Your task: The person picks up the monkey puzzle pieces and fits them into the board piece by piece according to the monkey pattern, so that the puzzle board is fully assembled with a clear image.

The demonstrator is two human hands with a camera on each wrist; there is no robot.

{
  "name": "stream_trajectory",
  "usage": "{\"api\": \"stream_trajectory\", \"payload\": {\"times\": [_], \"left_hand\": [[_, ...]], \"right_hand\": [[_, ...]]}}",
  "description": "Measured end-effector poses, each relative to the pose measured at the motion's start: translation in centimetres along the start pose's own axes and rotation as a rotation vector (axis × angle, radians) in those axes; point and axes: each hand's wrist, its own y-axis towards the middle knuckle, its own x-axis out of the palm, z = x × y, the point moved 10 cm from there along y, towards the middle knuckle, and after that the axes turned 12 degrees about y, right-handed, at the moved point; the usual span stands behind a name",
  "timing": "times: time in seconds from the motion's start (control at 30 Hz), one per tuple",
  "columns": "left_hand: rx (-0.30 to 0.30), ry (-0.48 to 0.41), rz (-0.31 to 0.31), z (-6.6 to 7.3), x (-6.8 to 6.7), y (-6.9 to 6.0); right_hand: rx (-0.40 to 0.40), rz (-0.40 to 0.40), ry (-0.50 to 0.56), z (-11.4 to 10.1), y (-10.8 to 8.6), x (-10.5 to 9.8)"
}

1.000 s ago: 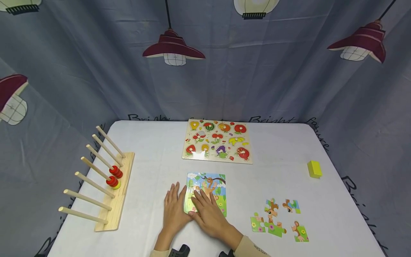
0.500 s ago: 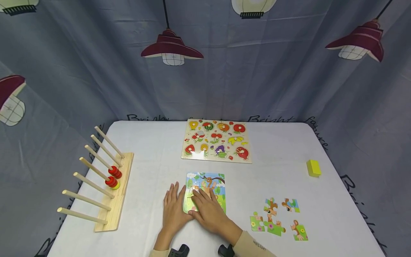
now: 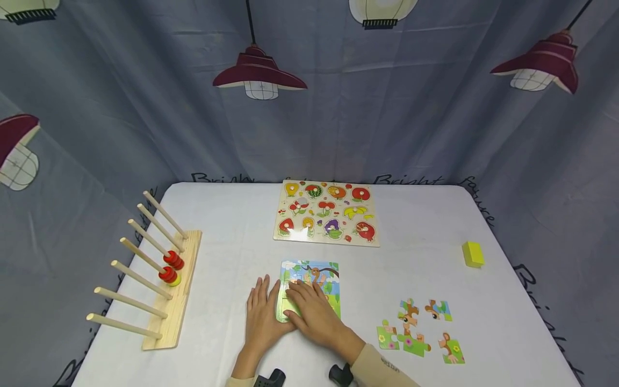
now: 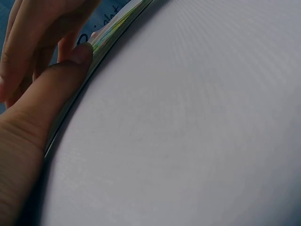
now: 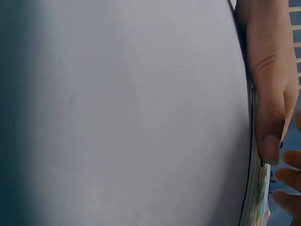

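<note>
"Across the white table (image 3: pixel 420 242), what is laid out, by descending size?"

"First, the peg rack (image 3: pixel 179 301) at the left; next, the fruit board (image 3: pixel 326 212) toward the far edge. Nearer the person, the jigsaw board (image 3: pixel 319 273) lies flat at both hands."

"State of the hands?"

"Left hand (image 3: pixel 263 317): fingers extended beside the board's left edge, no grasp visible. Right hand (image 3: pixel 319 320): laid over the board, thumb spread from the fingers; whether a piece sits beneath cannot be told."

"What has just changed?"

"Right hand: shifted slightly farther from the person. Left hand: unchanged. Probable meaning: contact on the jigsaw board is being adjusted; the loose pieces (image 3: pixel 408 317), right of it, remain unplaced."
</note>
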Motion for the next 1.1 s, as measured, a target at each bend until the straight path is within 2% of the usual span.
{"api": "stream_trajectory", "payload": {"times": [0.13, 0.4, 0.57, 0.63, 0.8, 0.97, 1.1], "left_hand": [[0.008, -0.012, 0.004, 0.1, -0.1, 0.0], [0.016, -0.003, 0.016, 0.0, -0.2, 0.0], [0.008, -0.008, 0.013, 0.1, -0.3, 0.0], [-0.004, -0.02, 0.008, 0.0, -0.1, 0.0], [-0.038, -0.066, 0.011, -0.1, 0.0, 0.1], [-0.033, -0.079, 0.039, 0.0, -0.2, 0.1], [-0.039, -0.07, 0.03, 0.0, -0.1, 0.1]], "right_hand": [[-0.033, -0.024, 0.0, -0.4, 0.1, 0.1], [-0.037, -0.048, -0.011, -0.4, 0.0, 0.5], [-0.017, -0.025, 0.061, -0.1, 0.0, -0.1], [0.015, 0.018, 0.109, 0.4, -0.3, -1.1], [0.126, 0.206, 0.183, 3.3, -2.2, -5.1], [0.29, 0.404, 0.144, 8.6, -6.1, -9.3], [0.408, 0.493, 0.131, 12.5, -10.1, -11.7]]}}
